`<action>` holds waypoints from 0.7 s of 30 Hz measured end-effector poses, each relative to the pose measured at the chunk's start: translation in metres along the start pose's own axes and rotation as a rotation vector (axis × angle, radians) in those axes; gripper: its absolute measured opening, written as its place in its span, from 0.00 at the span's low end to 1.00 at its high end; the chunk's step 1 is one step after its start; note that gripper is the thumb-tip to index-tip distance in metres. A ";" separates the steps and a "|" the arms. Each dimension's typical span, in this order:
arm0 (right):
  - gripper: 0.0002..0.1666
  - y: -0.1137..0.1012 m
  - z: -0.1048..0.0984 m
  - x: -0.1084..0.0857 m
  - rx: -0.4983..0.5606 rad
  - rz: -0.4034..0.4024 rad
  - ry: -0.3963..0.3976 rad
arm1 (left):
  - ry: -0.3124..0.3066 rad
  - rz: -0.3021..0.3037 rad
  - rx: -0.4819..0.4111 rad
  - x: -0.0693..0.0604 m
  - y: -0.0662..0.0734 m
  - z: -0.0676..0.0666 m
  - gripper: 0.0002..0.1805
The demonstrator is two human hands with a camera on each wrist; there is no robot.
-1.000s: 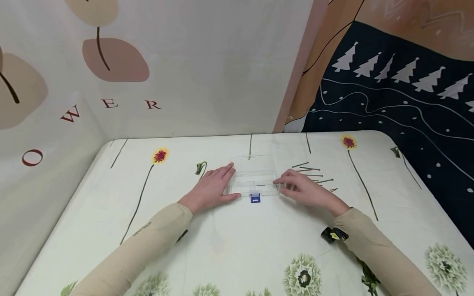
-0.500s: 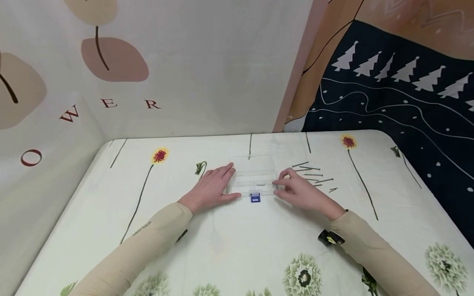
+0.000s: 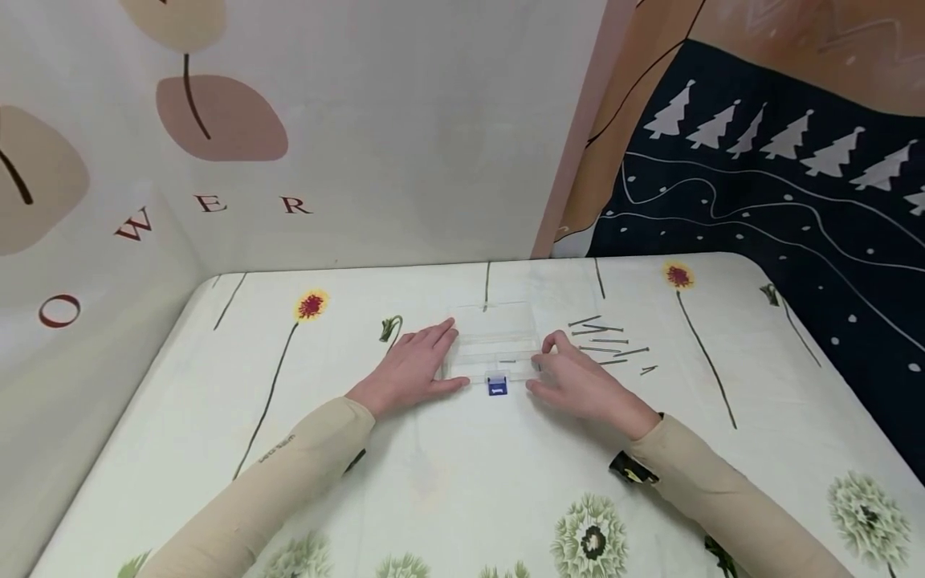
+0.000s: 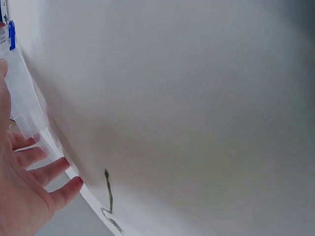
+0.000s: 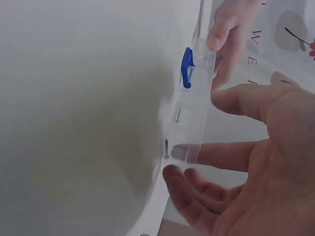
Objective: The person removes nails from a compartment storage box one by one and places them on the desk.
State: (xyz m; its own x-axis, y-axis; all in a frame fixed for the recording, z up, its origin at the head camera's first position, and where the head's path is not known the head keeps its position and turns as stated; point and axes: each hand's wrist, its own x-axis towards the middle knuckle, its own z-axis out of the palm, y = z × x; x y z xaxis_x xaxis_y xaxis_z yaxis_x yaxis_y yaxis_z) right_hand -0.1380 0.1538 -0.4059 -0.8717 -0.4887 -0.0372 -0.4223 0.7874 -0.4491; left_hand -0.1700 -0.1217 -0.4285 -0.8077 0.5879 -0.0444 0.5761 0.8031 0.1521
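Observation:
A clear plastic box (image 3: 517, 371) with a blue latch (image 3: 497, 386) stands mid-table, its clear lid (image 3: 495, 318) lying back. My left hand (image 3: 408, 371) rests against the box's left end, fingers spread and thumb along the front corner; the left wrist view catches the same hand (image 4: 24, 191) beside the box wall (image 4: 22, 93). At the right end is my right hand (image 3: 578, 377). In the right wrist view its index finger (image 5: 221, 155) reaches a nail (image 5: 167, 148) seen in the box, while the thumb (image 5: 236, 101) stays apart from that nail. Another nail (image 5: 177, 115) lies in the box.
Several loose nails (image 3: 610, 341) lie on the cloth right of the box, beyond my right hand. The flower-print cloth (image 3: 433, 490) covers the table. A pale hanging cloth (image 3: 405, 144) and a dark tree-print cloth (image 3: 723, 193) rise behind it.
My right hand has shifted left and a little toward me, its thumb now at the box's front right corner. More of the loose nails show. My left hand stays in place.

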 end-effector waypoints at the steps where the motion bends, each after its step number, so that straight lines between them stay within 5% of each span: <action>1: 0.20 -0.001 0.000 0.000 -0.017 0.003 -0.001 | 0.000 -0.002 -0.001 0.000 0.000 0.000 0.46; 6: 0.15 -0.001 0.002 0.002 -0.052 -0.014 0.010 | -0.001 -0.002 -0.009 -0.001 0.000 0.000 0.46; 14: 0.19 0.011 0.007 -0.003 0.142 0.001 0.026 | -0.010 -0.006 -0.003 -0.002 0.000 0.000 0.46; 21: 0.19 0.009 0.007 -0.004 0.104 -0.020 0.057 | -0.004 -0.005 -0.009 -0.001 0.001 0.001 0.46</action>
State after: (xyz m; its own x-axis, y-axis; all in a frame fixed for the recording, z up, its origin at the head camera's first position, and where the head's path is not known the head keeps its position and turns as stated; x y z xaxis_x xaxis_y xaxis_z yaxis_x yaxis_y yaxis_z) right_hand -0.1362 0.1600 -0.4160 -0.8772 -0.4796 0.0219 -0.4143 0.7331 -0.5394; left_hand -0.1684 -0.1214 -0.4293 -0.8103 0.5839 -0.0489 0.5706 0.8053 0.1607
